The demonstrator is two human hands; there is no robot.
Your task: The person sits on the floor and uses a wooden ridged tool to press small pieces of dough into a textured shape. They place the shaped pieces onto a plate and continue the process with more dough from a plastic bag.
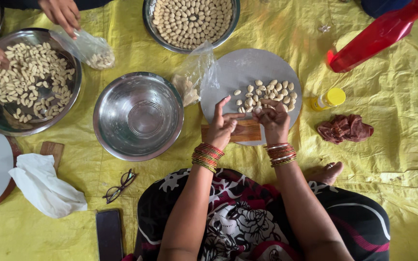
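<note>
On the yellow sheet, a round grey board bears a heap of small ridged dough pieces, with an empty steel bowl just to its left. At the board's near edge lies a ridged wooden comb. The left hand, fingers loosely curled, rests on the comb, while the right hand pinches a small dough bit in its closed fingertips.

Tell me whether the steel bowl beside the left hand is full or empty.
Empty: the steel bowl shows only its bare shiny bottom, while the dough pieces lie on the round board instead.
</note>
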